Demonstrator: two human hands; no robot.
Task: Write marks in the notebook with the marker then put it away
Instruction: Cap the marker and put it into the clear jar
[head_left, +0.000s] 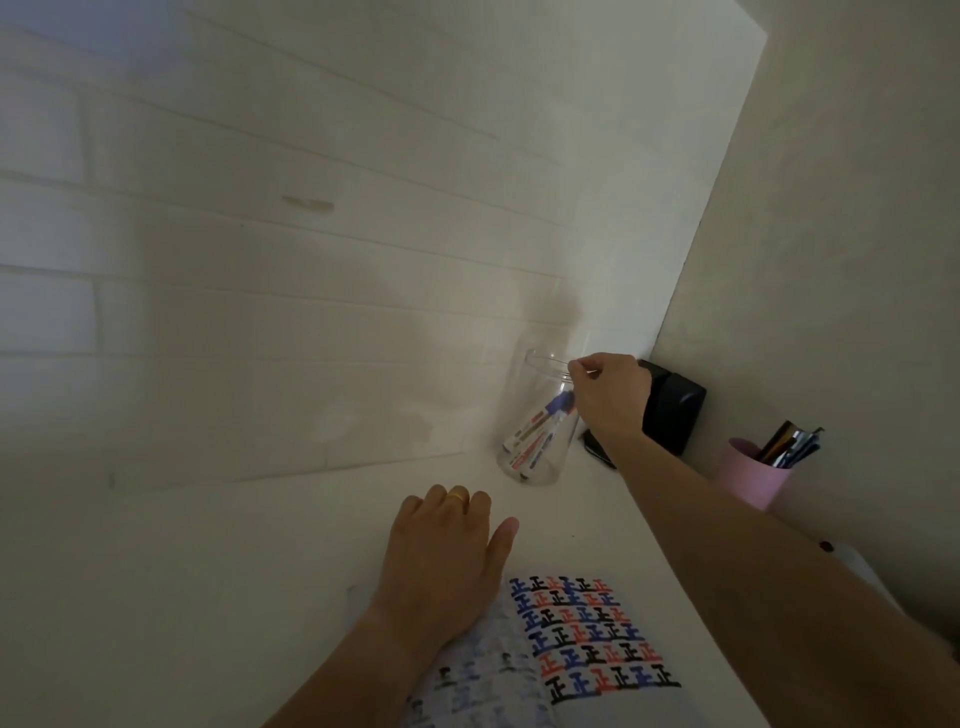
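Note:
The open notebook (582, 639) lies at the bottom edge, its right page filled with black, red and blue marks. My left hand (447, 556), wearing a gold ring, rests flat with fingers spread at the notebook's top left corner. A clear jar (535, 415) stands by the back wall and holds several markers. My right hand (613, 395) is at the jar's rim with its fingers pinched together. A blue-capped marker (540, 423) leans inside the jar, and its cap touches the underside of that hand. Whether the fingers still grip it is hidden.
A black box (672, 410) stands in the corner behind my right hand. A pink cup (753, 478) with pens stands against the right wall. A white tiled wall (260, 286) rises behind the white table (234, 571).

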